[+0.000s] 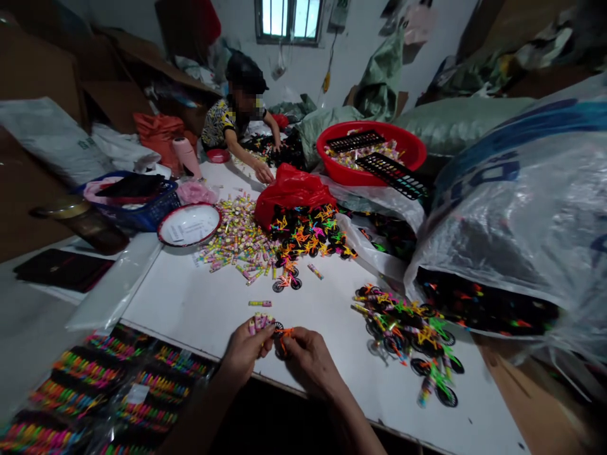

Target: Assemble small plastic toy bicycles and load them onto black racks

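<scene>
In my left hand (244, 354) is a small bunch of printed tubes (260, 321), pink and yellow, held upright against the fingers. My right hand (310, 357) pinches an orange toy bicycle (286, 333) with black wheels, whose one wheel meets my left fingertips. One loose tube (260, 303) lies on the white table (190, 303) just beyond my hands. Farther back is a heap of similar tubes (241, 234), beside a red bag (294, 189) spilling colourful toy bicycles (313, 234). At the right lies a pile of bicycles with tubes among them (408, 325).
A co-worker (241, 120) reaches over the table's far end. A red basin (327, 167) with black racks stands at the back right, near a large plastic sack (512, 208). At left are an enamel dish (190, 226), a blue basket (142, 215) and packed bicycle trays (90, 392).
</scene>
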`<state>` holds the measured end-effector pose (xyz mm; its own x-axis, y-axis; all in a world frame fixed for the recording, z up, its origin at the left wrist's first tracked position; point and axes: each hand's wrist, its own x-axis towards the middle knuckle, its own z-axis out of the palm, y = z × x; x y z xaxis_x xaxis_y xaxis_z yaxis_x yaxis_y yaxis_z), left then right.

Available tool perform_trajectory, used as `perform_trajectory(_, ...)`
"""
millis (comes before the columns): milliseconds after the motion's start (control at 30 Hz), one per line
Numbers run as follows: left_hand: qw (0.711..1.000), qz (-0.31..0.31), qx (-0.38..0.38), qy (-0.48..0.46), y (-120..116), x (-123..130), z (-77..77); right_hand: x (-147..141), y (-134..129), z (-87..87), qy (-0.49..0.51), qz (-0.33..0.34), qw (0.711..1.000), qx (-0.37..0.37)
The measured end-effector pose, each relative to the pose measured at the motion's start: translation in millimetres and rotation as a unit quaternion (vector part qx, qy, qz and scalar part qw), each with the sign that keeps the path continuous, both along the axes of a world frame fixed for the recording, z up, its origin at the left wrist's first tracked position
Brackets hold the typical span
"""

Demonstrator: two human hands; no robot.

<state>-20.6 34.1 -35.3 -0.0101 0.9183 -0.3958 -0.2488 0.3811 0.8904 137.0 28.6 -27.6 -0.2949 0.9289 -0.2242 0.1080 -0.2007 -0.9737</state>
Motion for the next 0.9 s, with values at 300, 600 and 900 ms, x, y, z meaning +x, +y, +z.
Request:
perform_trajectory(300,0.997,-0.034,0.033,0.060,-6.4,8.8,-5.2,10.3,9.5,15.9,0.014,-0.106,0.994,-0.005)
perform_trajectory(600,0.995,-0.096,0.007,-0.040,-10.3,8.7,3.1,17.1,1.5,16.2,0.102,-0.066,0.987,-0.104)
perform_trajectory(900,0.992,-0.090,0.014,0.089,-20.1,15.8,2.3,15.0,-7.0,-3.0,0.145,-0.095,0.977,-0.126)
